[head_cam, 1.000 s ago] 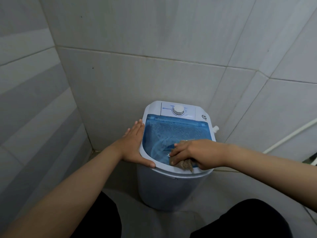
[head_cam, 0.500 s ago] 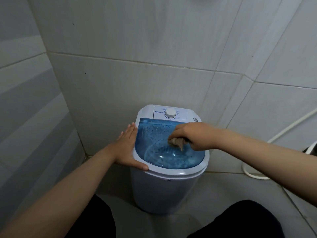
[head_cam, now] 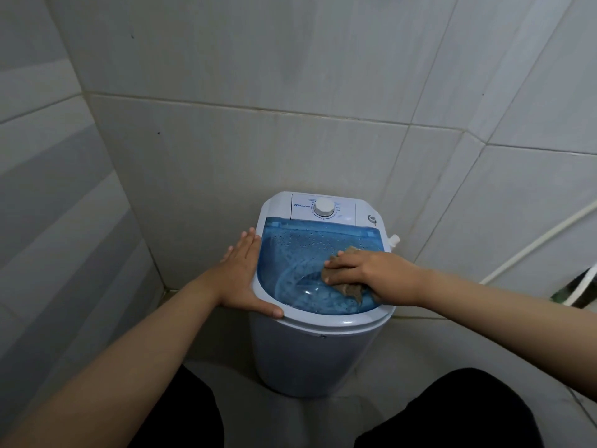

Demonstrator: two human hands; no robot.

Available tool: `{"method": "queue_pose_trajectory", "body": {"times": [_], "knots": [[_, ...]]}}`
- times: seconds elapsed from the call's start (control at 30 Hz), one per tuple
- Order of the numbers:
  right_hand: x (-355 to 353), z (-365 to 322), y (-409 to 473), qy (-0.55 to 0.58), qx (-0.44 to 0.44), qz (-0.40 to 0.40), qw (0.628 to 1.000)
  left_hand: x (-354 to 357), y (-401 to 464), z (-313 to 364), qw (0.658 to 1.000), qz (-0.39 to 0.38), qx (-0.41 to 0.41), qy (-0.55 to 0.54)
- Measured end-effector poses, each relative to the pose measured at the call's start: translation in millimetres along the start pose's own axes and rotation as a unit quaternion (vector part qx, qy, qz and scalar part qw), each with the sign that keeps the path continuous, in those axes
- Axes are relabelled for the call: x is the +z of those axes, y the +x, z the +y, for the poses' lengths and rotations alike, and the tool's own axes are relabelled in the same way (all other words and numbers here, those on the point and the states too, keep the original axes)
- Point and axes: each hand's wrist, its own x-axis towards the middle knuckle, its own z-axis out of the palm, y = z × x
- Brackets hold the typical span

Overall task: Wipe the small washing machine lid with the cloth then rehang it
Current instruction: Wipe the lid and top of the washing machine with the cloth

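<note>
A small white washing machine (head_cam: 310,357) stands on the floor in a tiled corner. Its see-through blue lid (head_cam: 290,266) is closed and wet with droplets near the back. My right hand (head_cam: 365,273) presses a crumpled brown cloth (head_cam: 350,291) flat on the right half of the lid; most of the cloth is hidden under the palm. My left hand (head_cam: 240,276) lies flat against the machine's left rim, thumb hooked over the front edge, holding nothing.
A white dial (head_cam: 324,207) and a small button (head_cam: 372,219) sit on the panel behind the lid. Tiled walls close in at the back and left. A white hose (head_cam: 533,244) runs along the right wall. My dark-clad knees flank the machine.
My right hand slid the cloth from the lid's front edge up toward the back, then down again to the right middle. The left hand stayed on the rim.
</note>
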Motion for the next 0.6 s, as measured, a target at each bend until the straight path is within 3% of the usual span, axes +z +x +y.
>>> {"method": "queue_pose_trajectory", "body": {"times": [0.27, 0.37, 0.47, 0.6], "knots": [[-27.1, -4.3, 2.2, -0.036, 0.011, -0.068, 0.997, -2.3, -3.8, 2.3, 1.000, -0.003, -0.001, 0.001], [-48.5, 2.5, 11.4, 0.007, 0.066, -0.122, 0.990, -2.9, -3.9, 2.1, 1.000, -0.002, 0.000, 0.002], [-55.7, 18.4, 13.6, 0.071, 0.168, -0.052, 0.982, -2.4, -2.8, 0.7, 1.000, 0.000, 0.003, 0.001], [-32.2, 23.1, 17.4, 0.025, 0.258, 0.003, 0.966, -1.6, -1.8, 0.7, 1.000, 0.003, 0.002, 0.004]]}}
